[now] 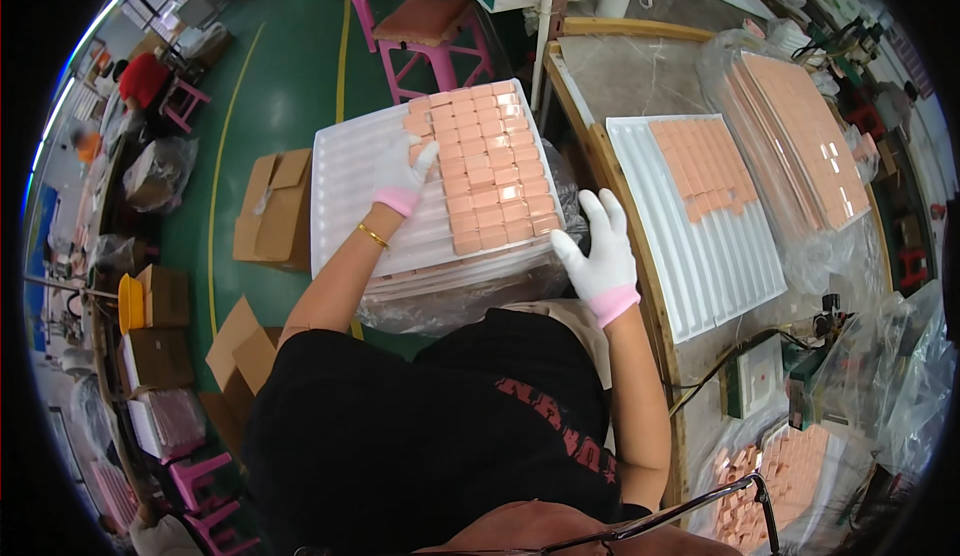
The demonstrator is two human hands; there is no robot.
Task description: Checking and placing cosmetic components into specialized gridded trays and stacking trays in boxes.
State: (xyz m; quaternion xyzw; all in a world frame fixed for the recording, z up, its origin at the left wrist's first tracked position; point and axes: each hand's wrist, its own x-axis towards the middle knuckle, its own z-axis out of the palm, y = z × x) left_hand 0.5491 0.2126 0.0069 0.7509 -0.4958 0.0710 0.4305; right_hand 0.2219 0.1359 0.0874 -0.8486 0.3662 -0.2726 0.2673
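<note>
A white ribbed tray (pixel 365 176) lies on a stack in front of me, its right part covered by rows of glossy pink rectangular pieces (pixel 495 166). My left hand (pixel 400 171), in a white glove with a pink cuff, rests over the tray at the left edge of these rows. Its thumb lies against the pieces; the other fingers blend into the white tray, so their grip is unclear. My right hand (pixel 600 256), gloved alike, hovers by the tray's right side near the table edge. Its fingers are spread and hold nothing.
On the table to my right lies a second white tray (pixel 710 276), partly covered with pink pieces. Beyond it stands a plastic-wrapped stack of pink-filled trays (pixel 795 146). A wooden table rim (pixel 635 211) runs beside my right hand. Cardboard boxes (pixel 275 206) and pink stools (pixel 435 61) stand on the green floor.
</note>
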